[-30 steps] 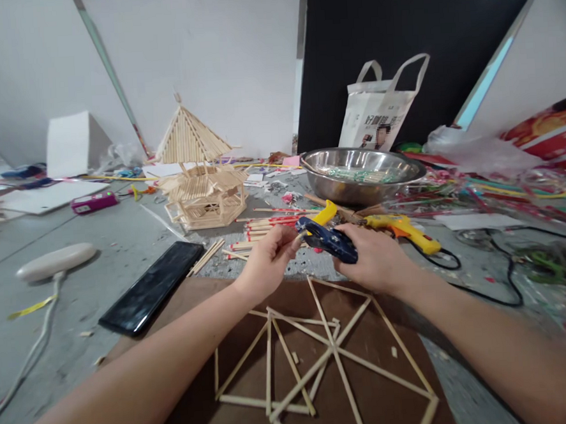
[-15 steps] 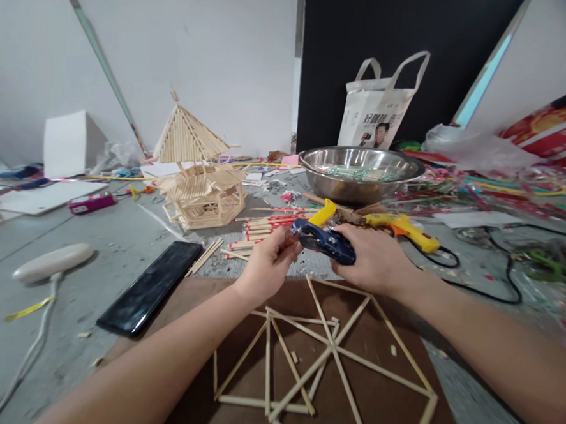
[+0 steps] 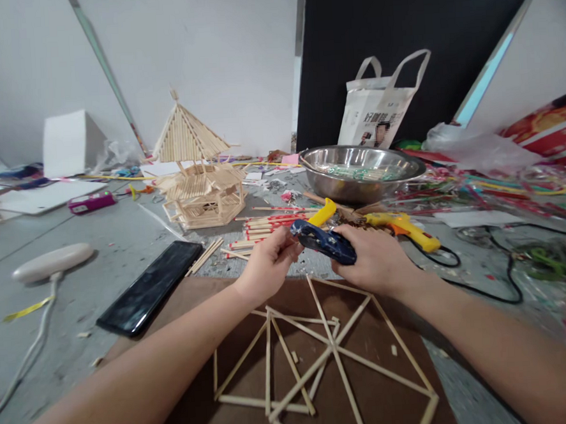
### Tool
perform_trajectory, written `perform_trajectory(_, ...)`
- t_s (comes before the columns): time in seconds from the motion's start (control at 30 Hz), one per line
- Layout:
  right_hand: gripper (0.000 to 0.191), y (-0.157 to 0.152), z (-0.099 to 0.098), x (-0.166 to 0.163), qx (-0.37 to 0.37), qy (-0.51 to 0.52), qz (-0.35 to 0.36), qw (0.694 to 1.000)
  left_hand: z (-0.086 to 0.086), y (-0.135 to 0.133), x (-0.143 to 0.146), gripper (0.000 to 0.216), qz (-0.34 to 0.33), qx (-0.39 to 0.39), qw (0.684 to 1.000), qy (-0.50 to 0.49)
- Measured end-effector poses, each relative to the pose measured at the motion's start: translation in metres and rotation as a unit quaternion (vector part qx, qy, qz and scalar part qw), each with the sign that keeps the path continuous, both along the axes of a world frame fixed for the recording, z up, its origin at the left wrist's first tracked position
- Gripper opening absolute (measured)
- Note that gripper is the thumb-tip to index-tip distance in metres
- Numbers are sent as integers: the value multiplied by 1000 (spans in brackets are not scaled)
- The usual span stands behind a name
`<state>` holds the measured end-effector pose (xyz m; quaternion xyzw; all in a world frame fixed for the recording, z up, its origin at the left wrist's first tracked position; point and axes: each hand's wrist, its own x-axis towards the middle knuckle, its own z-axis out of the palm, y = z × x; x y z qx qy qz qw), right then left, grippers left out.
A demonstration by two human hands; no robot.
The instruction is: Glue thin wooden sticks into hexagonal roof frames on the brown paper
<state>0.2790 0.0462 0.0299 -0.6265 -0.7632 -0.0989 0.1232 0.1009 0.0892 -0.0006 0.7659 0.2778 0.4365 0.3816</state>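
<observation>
My right hand (image 3: pixel 374 254) is wrapped round a dark blue hand tool (image 3: pixel 324 240), perhaps a cutter; its exact kind is unclear. At the tool's left end, the fingers of my left hand (image 3: pixel 269 264) are pinched together, and whatever they hold is hidden. Both hands are raised over the far edge of a brown board (image 3: pixel 382 353). On that board lies a spoked frame of thin wooden sticks (image 3: pixel 333 348), overlapping a smaller stick frame (image 3: pixel 268 360) to its left. Red-ended sticks (image 3: pixel 260 229) lie in a pile beyond my left hand.
A stick-built pavilion model (image 3: pixel 202 185) stands behind the pile. Left are a black phone (image 3: pixel 148 287) and a white corded device (image 3: pixel 53 263). A steel basin (image 3: pixel 358 185), a yellow glue gun (image 3: pixel 411 231) with black cable, a yellow handle (image 3: pixel 324 212) and a tote bag (image 3: pixel 373 114) are beyond.
Almost nothing differs. Both hands and the blue tool hold nearly the same place, and the stick frames lie as before.
</observation>
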Motion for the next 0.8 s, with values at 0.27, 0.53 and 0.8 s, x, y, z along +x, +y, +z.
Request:
perform_trajectory(0.27, 34, 0, 0, 0, -10, -4, -8, 1000, 2, 0, 0, 5, -3, 7, 1000, 13)
perform_trajectory(0.53, 31, -1, 0, 1, -14, -12, -6, 1000, 2, -2, 0, 9, 0, 3, 1000, 30)
perform_trajectory(0.8, 26, 1, 0, 1, -23, -14, -7, 1000, 5, -3, 0, 10, 3, -10, 999, 36)
